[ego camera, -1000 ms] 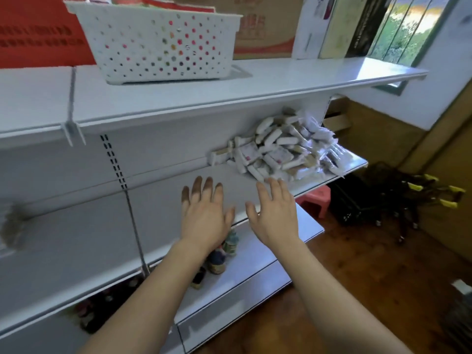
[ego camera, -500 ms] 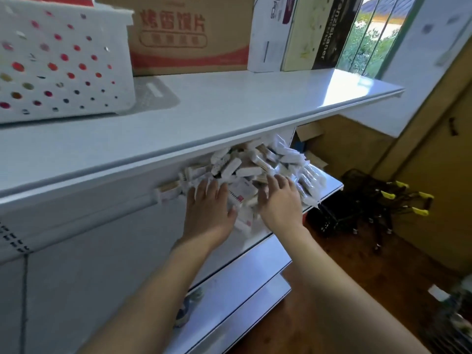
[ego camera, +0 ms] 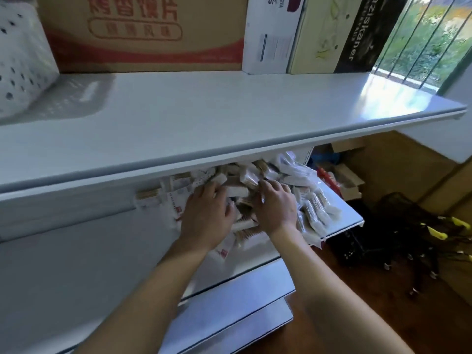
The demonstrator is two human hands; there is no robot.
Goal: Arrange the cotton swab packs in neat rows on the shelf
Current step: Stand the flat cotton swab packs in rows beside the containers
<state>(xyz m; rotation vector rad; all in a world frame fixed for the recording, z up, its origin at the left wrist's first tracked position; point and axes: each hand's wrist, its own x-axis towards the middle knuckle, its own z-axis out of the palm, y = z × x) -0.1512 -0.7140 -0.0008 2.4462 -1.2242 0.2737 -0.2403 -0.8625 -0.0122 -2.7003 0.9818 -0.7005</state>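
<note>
White metal shelf carries a loose heap of cotton swab packs at its right end. Left hand and right hand press on the heap, fingers loosely curled; whether either grasps a pack, I cannot tell.

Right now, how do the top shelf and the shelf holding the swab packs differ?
The top shelf carries upright boxes and a basket at its back, its front bare; the middle shelf holds a jumbled pile of cotton swab packs reaching its edge. The left hand and right hand rest only on the pile. Both shelves are white.
</note>
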